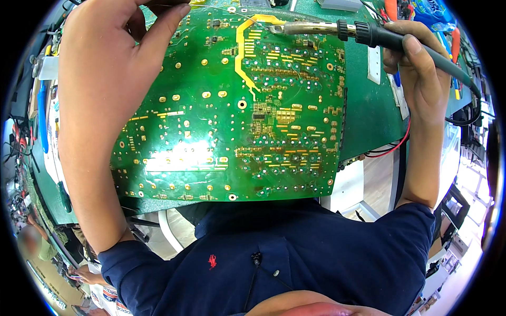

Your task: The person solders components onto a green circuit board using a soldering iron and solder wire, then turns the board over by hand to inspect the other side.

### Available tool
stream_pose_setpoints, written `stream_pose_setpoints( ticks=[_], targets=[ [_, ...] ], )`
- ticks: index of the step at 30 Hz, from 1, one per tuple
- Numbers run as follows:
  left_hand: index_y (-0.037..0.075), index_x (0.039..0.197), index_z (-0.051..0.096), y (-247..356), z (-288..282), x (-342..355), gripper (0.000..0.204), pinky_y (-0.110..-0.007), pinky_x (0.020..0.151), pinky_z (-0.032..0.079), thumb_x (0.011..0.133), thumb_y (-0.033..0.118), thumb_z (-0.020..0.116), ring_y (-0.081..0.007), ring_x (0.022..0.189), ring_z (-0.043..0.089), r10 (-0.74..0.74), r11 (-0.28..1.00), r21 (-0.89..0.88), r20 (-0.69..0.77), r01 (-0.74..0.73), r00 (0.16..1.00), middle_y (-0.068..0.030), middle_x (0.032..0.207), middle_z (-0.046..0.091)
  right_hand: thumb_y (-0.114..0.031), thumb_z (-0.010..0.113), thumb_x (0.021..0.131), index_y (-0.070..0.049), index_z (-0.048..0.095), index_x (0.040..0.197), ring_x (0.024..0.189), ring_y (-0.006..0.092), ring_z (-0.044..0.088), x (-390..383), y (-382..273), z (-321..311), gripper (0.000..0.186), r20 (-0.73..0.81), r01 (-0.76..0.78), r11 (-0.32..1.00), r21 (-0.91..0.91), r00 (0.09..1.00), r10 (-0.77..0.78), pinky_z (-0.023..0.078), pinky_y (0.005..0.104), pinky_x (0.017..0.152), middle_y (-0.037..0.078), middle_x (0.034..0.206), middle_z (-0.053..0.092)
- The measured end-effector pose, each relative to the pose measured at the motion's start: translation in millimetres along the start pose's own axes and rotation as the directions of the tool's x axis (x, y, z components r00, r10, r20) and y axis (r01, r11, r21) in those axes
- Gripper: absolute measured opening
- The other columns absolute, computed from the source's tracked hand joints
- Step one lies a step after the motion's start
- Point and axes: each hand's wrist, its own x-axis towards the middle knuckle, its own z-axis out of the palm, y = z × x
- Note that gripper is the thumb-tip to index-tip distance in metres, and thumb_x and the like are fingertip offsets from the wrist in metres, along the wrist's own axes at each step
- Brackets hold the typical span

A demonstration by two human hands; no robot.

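A large green circuit board (237, 116) with gold pads and solder joints lies solder side up in front of me, filling the middle of the view. My right hand (416, 63) grips the black handle of a soldering iron (337, 29), whose metal tip rests on the board's far edge near a yellow trace. My left hand (121, 31) is at the board's far left corner, fingers pinched on a thin solder wire (232, 9) that runs toward the iron's tip.
The board rests on a green bench mat (369, 110). Red and black wires (392, 147) trail off the right edge. Tools and clutter line the left side (42, 105) and far right (453, 42). Another person sits at lower left (31, 242).
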Motion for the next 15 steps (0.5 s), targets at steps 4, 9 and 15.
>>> stream_pose_setpoints(
  ticks=[4,9,15],
  targets=[
    [0.004,0.099,0.07,0.3,0.6,0.4,0.013,-0.023,0.057,0.041,0.087,0.009,0.073,-0.0071,0.059,0.046,0.021,1.0,0.012,-0.011,-0.021,1.0,-0.0014,0.073,0.061,-0.025,0.051,0.101,0.005,0.061,0.118,0.068,0.0121,0.053,0.0,0.4,0.4,0.036,-0.006,0.012,1.0,-0.022,1.0,-0.012,0.04,0.0259,0.06,0.007,0.078,0.058],
    [0.004,0.099,0.07,0.6,0.3,0.3,0.013,-0.023,0.057,0.041,0.087,0.009,0.073,-0.0072,0.059,0.046,-0.013,1.0,0.002,0.013,0.013,1.0,-0.0013,0.074,0.061,-0.024,0.051,0.1,0.005,0.061,0.118,0.068,0.0121,0.053,-0.1,0.6,-0.5,0.035,-0.003,0.015,1.0,-0.022,1.0,-0.015,0.04,0.0258,0.06,0.007,0.077,0.058],
    [0.005,0.099,0.071,1.7,1.3,-0.3,0.012,-0.023,0.057,0.041,0.087,0.008,0.073,-0.0072,0.059,0.047,0.005,1.0,0.002,0.012,-0.005,1.0,-0.0012,0.075,0.062,-0.024,0.052,0.1,0.005,0.061,0.119,0.067,0.0125,0.053,-0.6,-1.1,-0.6,0.035,0.007,0.021,0.999,-0.039,1.0,-0.021,0.04,0.0263,0.06,0.008,0.077,0.058]
  ],
)
